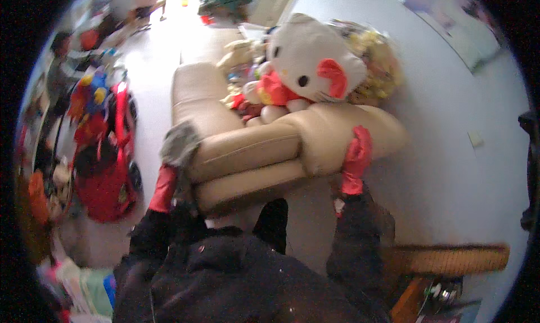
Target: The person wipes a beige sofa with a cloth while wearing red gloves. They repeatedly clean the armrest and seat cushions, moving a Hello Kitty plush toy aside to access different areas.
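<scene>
A beige leather sofa [249, 150] extends away before me, its rounded armrest end nearest. My left hand [163, 188] wears a red glove and holds a grey cloth [180, 144] against the sofa's left front corner. The cloth hides most of those fingers. My right hand [357, 156], also red-gloved, lies on the sofa's padded backrest [327, 133] at the right, with no object visible in it. Just beyond the armrest sits a large white plush cat [312, 57] with a red bow and red clothing. Smaller plush toys [238, 55] are piled beside it on the seat.
A red stroller [109, 192] carrying colourful plush toys stands at the left. Behind the sofa's back, yellow items [375, 65] rest near the pale wall [438, 125]. A wooden piece of furniture [451, 257] is at my lower right. A person [59, 65] is partly visible at far left.
</scene>
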Tool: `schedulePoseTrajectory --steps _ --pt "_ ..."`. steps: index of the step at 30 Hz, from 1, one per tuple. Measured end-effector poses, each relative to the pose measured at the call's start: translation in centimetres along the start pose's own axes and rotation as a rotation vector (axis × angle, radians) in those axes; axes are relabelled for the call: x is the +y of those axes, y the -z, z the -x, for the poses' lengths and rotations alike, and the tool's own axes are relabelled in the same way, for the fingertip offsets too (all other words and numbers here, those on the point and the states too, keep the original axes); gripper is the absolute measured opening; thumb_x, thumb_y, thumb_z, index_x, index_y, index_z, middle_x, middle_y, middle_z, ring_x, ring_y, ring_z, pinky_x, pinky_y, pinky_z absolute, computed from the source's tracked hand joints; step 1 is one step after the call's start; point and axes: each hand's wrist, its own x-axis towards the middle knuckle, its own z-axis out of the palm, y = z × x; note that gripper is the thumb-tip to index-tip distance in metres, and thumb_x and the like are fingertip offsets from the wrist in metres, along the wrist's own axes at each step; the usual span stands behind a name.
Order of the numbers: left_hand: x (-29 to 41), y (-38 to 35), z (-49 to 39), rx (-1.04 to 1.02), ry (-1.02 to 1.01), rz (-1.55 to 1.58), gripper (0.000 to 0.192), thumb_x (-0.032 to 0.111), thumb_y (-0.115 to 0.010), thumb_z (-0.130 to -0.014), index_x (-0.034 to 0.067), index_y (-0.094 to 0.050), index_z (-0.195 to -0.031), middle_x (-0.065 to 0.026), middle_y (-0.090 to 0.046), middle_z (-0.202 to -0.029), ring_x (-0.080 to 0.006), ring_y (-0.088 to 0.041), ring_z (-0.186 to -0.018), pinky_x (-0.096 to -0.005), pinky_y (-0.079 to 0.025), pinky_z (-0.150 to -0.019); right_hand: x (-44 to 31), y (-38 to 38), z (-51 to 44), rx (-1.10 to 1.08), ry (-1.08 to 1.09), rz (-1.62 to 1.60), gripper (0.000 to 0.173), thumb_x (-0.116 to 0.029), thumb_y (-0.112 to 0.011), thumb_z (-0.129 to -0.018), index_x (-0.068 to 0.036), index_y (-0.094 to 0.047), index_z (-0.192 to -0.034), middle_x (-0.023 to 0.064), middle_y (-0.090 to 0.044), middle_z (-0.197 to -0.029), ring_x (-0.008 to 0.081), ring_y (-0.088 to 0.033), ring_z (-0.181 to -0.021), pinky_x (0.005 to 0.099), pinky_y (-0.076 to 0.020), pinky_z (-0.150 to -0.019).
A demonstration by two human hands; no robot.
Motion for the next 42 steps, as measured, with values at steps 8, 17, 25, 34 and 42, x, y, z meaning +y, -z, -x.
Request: schedulePoseTrajectory --steps 8,17,25,34,42 --pt "4.1 9.2 13.9 1.034 0.507 -0.84 0.05 0.045 -0.044 -0.109 0.008 -0.059 -0.14 -0.0096 -0.064 -0.13 -0.0277 -0.061 -0.116 -0.0434 -0.048 -0.099 -0.6 -0.1 -0.2 0.075 -0.004 0.097 0.026 -0.013 -0.056 -0.098 -0.007 -0.068 -0.121 0.0154 -0.067 -0.131 0.0374 -0.058 -0.127 0.048 -0.0408 -0.113" --pt "1.6 -9.3 9.6 0.729 0.216 -1.242 0.049 0.019 -0.066 -0.098 0.007 -0.056 -0.145 -0.0086 -0.061 -0.142 -0.023 -0.059 -0.127 -0.0369 -0.048 -0.106 -0.7 -0.2 -0.6 0.11 0.01 0.038 0.026 -0.016 -0.055 -0.099 -0.005 -0.069 -0.119 0.0159 -0.067 -0.13 0.0377 -0.058 -0.127 0.0479 -0.0416 -0.112" --pt "-4.0 -23.0 -2.1 0.071 0.136 -2.095 0.065 0.009 -0.071 -0.082 0.018 -0.059 -0.145 -0.0221 -0.043 -0.158 -0.0429 -0.04 -0.147 -0.047 -0.037 -0.118 -0.5 -0.1 -0.2 0.115 0.059 0.032 0.027 -0.017 -0.055 -0.101 -0.005 -0.069 -0.121 0.0165 -0.067 -0.131 0.0383 -0.058 -0.127 0.0484 -0.0412 -0.113" --pt "-4.4 -27.1 -12.0 -0.177 0.25 -1.521 0.061 -0.001 -0.071 -0.085 0.02 -0.063 -0.141 -0.0218 -0.054 -0.15 -0.0375 -0.053 -0.139 -0.0391 -0.043 -0.115 -1.0 0.5 -0.4 0.106 0.03 0.043 0.027 -0.016 -0.057 -0.098 -0.006 -0.066 -0.121 0.016 -0.067 -0.131 0.0399 -0.058 -0.127 0.0503 -0.0401 -0.115" --pt "-16.0 -32.0 -22.4 -0.726 0.05 -1.789 0.077 0.014 -0.073 -0.081 0.018 -0.048 -0.154 -0.0286 -0.032 -0.162 -0.0448 -0.029 -0.152 -0.0491 -0.028 -0.124 -0.4 0.0 -0.2 0.116 -0.214 -0.164 0.028 -0.013 -0.055 -0.099 -0.004 -0.064 -0.124 0.0138 -0.065 -0.134 0.0332 -0.058 -0.129 0.045 -0.0418 -0.113"
